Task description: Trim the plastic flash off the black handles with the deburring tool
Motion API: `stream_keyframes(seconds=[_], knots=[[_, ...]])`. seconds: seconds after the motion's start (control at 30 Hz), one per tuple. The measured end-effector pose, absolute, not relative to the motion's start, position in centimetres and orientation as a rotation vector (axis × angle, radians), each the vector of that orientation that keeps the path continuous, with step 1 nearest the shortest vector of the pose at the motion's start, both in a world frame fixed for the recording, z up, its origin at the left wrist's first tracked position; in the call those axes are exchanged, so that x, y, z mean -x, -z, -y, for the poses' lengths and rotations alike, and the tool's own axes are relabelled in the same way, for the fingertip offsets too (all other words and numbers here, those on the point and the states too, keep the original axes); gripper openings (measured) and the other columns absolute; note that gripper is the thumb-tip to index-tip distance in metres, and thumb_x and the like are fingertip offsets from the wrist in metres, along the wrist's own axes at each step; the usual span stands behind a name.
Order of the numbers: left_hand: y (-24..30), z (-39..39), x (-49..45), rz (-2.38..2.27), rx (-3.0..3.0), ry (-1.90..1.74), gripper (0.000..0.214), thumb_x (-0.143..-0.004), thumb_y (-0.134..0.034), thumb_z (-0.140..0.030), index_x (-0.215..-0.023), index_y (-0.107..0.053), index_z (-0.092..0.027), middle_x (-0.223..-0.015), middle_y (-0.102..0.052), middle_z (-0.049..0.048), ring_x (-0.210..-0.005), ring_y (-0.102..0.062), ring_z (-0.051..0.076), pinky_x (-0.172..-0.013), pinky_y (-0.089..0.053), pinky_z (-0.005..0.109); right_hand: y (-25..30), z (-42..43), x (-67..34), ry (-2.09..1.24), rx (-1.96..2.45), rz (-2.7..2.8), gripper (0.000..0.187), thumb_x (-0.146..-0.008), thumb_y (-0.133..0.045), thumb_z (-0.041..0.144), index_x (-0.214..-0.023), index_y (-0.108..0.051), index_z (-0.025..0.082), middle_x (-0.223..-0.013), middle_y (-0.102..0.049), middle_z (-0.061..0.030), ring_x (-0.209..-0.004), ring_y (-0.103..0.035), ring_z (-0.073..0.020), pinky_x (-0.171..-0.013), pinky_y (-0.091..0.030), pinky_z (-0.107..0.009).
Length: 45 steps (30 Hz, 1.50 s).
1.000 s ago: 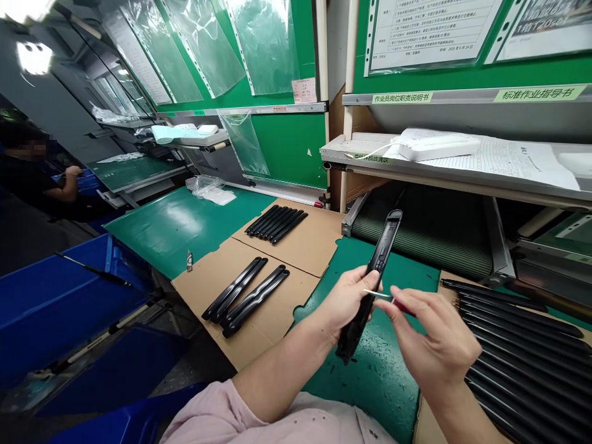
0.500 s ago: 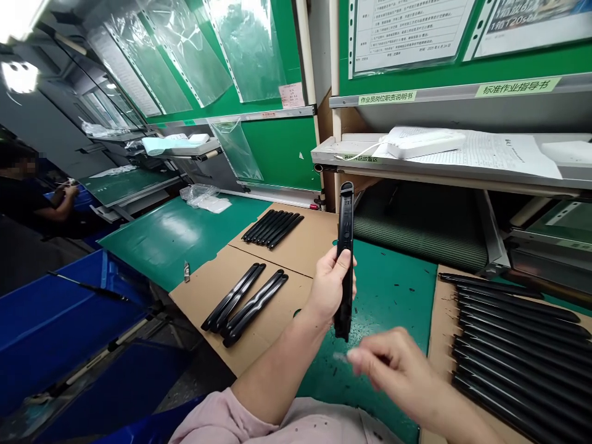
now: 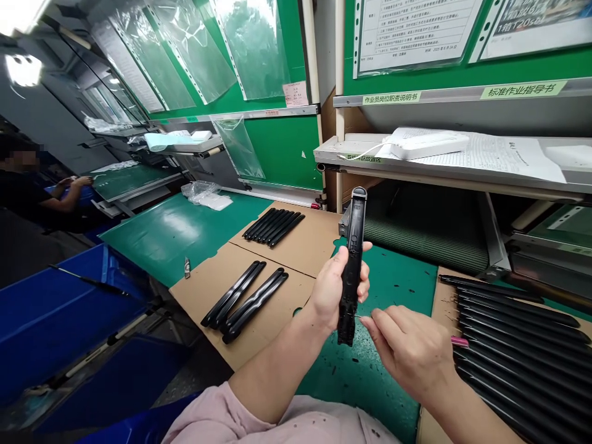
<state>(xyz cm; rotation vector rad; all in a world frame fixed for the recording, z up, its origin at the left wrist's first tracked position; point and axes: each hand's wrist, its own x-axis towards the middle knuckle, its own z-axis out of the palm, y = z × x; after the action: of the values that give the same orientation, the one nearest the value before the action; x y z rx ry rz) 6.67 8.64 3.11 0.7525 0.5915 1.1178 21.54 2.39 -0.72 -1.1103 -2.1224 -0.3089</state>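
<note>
Over the green mat of the counter (image 3: 365, 394), the person's left hand (image 3: 335, 296) grips a long black plastic bar (image 3: 354, 246) upright, its fingers (image 3: 340, 262) closed around the middle, with both ends of the bar showing above and below the hand. The right hand (image 3: 409, 351) is just beside the bar, its fingers (image 3: 383, 324) pinched shut on a slim hand tool with a pink handle (image 3: 459, 341). From where I stand, the tool's thin metal tip (image 3: 363, 316) reaches toward the bar, though I can't tell whether they touch.

To the right, many matching black bars (image 3: 522, 345) lie side by side on a cardboard sheet (image 3: 441, 320). To the left, more cardboard (image 3: 194, 290) carries two small groups of black bars (image 3: 245, 299), and a small metal blade (image 3: 187, 267) lies near its edge. Blue bins (image 3: 60, 296) stand beyond the counter's near side. Farther along, a co-worker's hands (image 3: 69, 183) are busy at another green counter (image 3: 129, 182). Papers and a white box (image 3: 428, 146) sit on a shelf (image 3: 333, 151) above.
</note>
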Motion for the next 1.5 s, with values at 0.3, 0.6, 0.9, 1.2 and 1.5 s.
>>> stream_keyframes(seconds=[0.3, 0.6, 0.9, 1.2, 1.5], knots=[[-4.6, -7.4, -7.3, -0.505, -0.883, -1.001, 0.043, -0.097, -0.038, -0.047, -0.126, -0.056, -0.020, -0.072, -0.049, -0.0004, -0.051, -0.045, 0.008, -0.046, -0.035, 0.021, 1.0, -5.2, -22.9, -2.027, 0.775, 1.800, 0.061, -0.092, -0.037, 0.067, -0.067, -0.060, 0.017, -0.044, -0.035, 0.0058, -0.038, -0.025, -0.0084, -0.040, -0.021, -0.024], [-5.0, -8.8, -5.9, -0.524, -0.799, -1.124, 0.032, -0.094, -0.048, -0.046, -0.108, -0.058, -0.018, -0.073, -0.047, -0.0014, -0.055, -0.043, 0.007, -0.049, -0.036, 0.019, 0.6, -3.4, -23.9, -1.007, 1.190, 1.970, 0.036, -0.102, -0.037, 0.045, -0.102, -0.066, 0.025, -0.091, -0.061, -0.0031, -0.083, -0.056, -0.0166, -0.074, -0.042, -0.029], [-3.6, -10.1, -6.8, -0.736, -0.814, -1.190, 0.033, -0.085, -0.066, -0.042, -0.078, -0.040, -0.022, -0.051, -0.028, -0.0110, -0.038, -0.021, 0.004, -0.032, -0.015, 0.017, 2.2, -1.2, -21.8, -0.748, 1.158, 1.601, 0.017, -0.092, -0.063, 0.032, -0.107, -0.071, 0.028, -0.091, -0.065, -0.0011, -0.077, -0.062, -0.0132, -0.064, -0.051, -0.023], [-3.2, -9.6, -7.0, -0.750, -0.733, -1.138, 0.032, -0.086, -0.063, -0.046, -0.081, -0.045, -0.020, -0.046, -0.026, -0.0123, -0.036, -0.017, 0.004, -0.031, -0.015, 0.016, 2.6, -2.4, -19.9, -0.527, 1.069, 1.586, 0.016, -0.084, -0.073, 0.024, -0.100, -0.074, 0.027, -0.088, -0.070, -0.0002, -0.080, -0.063, -0.0146, -0.068, -0.054, -0.025], [-2.9, -8.8, -7.4, -0.714, -0.661, -1.418, 0.039, -0.085, -0.065, -0.038, -0.070, -0.033, -0.022, -0.050, -0.024, -0.0113, -0.038, -0.020, 0.004, -0.034, -0.018, 0.017, 1.3, -4.3, -20.0, -0.953, 1.216, 1.582, 0.034, -0.090, -0.059, 0.049, -0.078, -0.071, 0.019, -0.068, -0.060, -0.0012, -0.060, -0.052, -0.0142, -0.053, -0.040, -0.026]])
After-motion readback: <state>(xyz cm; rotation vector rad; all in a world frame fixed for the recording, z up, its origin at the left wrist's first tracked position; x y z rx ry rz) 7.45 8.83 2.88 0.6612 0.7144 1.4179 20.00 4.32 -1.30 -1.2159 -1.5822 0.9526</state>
